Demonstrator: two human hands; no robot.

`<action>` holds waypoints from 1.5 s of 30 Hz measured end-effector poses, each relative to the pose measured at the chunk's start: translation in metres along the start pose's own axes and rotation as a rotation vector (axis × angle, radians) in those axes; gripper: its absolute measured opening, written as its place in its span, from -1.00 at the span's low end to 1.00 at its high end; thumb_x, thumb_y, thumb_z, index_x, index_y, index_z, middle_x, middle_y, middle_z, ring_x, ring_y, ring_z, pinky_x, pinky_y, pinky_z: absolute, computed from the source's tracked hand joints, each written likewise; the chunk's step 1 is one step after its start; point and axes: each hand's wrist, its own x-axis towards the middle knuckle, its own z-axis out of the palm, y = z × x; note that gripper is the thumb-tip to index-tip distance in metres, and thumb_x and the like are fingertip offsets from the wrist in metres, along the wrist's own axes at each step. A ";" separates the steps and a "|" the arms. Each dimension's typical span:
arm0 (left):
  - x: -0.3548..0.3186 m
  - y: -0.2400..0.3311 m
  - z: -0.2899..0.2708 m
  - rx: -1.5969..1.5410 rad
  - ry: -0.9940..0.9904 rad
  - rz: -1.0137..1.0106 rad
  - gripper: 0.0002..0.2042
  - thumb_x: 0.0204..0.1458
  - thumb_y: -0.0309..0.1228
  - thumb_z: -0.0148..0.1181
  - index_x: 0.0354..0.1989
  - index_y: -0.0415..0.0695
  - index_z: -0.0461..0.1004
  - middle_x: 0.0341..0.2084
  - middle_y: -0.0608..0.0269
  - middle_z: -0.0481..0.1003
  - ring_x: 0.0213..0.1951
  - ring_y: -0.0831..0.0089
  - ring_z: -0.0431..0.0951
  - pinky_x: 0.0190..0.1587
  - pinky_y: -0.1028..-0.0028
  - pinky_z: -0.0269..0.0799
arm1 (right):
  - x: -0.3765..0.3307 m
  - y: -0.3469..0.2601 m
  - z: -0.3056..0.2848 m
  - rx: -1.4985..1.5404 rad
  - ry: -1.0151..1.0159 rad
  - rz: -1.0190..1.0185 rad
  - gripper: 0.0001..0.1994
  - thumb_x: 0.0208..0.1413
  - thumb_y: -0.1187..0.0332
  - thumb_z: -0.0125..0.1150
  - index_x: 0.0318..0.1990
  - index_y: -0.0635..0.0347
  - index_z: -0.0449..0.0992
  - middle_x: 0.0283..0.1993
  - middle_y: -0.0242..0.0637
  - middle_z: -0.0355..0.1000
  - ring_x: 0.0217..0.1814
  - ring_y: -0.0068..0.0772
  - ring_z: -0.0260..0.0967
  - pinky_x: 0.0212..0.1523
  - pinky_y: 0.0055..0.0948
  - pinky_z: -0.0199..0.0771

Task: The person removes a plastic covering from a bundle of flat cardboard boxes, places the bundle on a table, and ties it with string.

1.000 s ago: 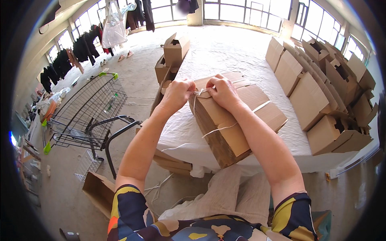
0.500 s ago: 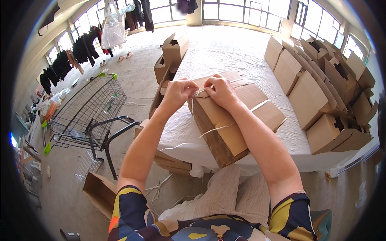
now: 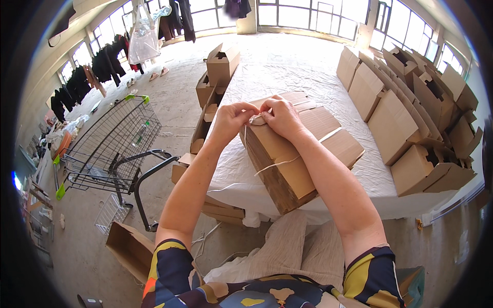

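A stack of flattened brown cardboard boxes (image 3: 324, 121) lies at an angle on the cloth-covered table, close to my body. White string (image 3: 331, 134) runs around the stack. At its far left corner, my left hand (image 3: 234, 120) and my right hand (image 3: 281, 116) meet with thumbs and fingertips pinched together. Both are closed on the string there. The fingers partly cover that spot, so any knot is hard to make out. My right forearm reaches across the top of the stack.
A white cloth (image 3: 287, 64) covers the table. Folded boxes (image 3: 390, 115) crowd its right side. More boxes (image 3: 223, 66) stand along its left edge. On the floor to the left is a wire shopping cart (image 3: 110, 138), with an open carton (image 3: 131, 249) nearer me.
My left hand has shifted slightly right, so its fingertips are now up against those of my right hand. The cardboard stack has stayed in place.
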 end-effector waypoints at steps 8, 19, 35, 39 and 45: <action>0.003 0.003 0.001 -0.130 0.000 -0.113 -0.87 0.20 -0.56 0.07 -0.34 -0.20 0.55 -0.54 0.38 0.47 -0.50 0.66 0.39 -0.43 0.63 0.31 | 0.002 0.001 0.001 0.004 -0.034 0.010 -0.87 0.09 0.32 0.18 -0.30 0.10 0.61 -0.10 -0.16 0.46 0.03 -0.02 0.43 0.04 -0.12 0.43; -0.015 0.008 -0.023 -0.152 0.038 -0.165 -0.86 0.19 -0.57 0.05 -0.37 -0.24 0.54 -0.57 0.38 0.42 -0.53 0.65 0.31 -0.48 0.60 0.22 | 0.003 0.000 0.001 -0.081 -0.084 0.007 -0.85 0.15 0.31 0.14 -0.26 0.17 0.55 -0.05 -0.14 0.41 0.13 -0.02 0.36 0.12 -0.08 0.38; -0.042 0.034 -0.048 -0.116 -0.013 -0.233 -0.86 0.31 -0.43 0.02 -0.12 -0.19 0.48 -0.62 0.34 0.45 -0.61 0.67 0.39 -0.58 0.63 0.29 | 0.001 -0.001 -0.002 -0.117 -0.078 0.024 -0.86 0.19 0.33 0.11 -0.26 0.18 0.53 -0.04 -0.14 0.41 0.11 -0.01 0.37 0.11 -0.06 0.38; -0.030 -0.009 -0.047 0.340 0.120 -0.088 -0.86 0.23 -0.44 0.13 -0.13 -0.20 0.56 -0.73 0.47 0.32 -0.69 0.71 0.26 -0.63 0.59 0.17 | 0.001 -0.007 0.001 -0.114 -0.047 0.011 -0.86 0.19 0.34 0.11 -0.26 0.18 0.54 -0.05 -0.14 0.42 0.10 -0.01 0.38 0.10 -0.06 0.39; -0.022 -0.017 -0.036 0.341 0.039 -0.290 -0.91 0.07 -0.49 0.28 -0.25 -0.10 0.63 -0.75 0.55 0.24 -0.67 0.71 0.18 -0.59 0.54 0.09 | 0.001 -0.008 0.000 -0.108 -0.046 0.018 -0.86 0.18 0.33 0.13 -0.27 0.18 0.54 -0.06 -0.14 0.42 0.09 -0.01 0.38 0.10 -0.07 0.40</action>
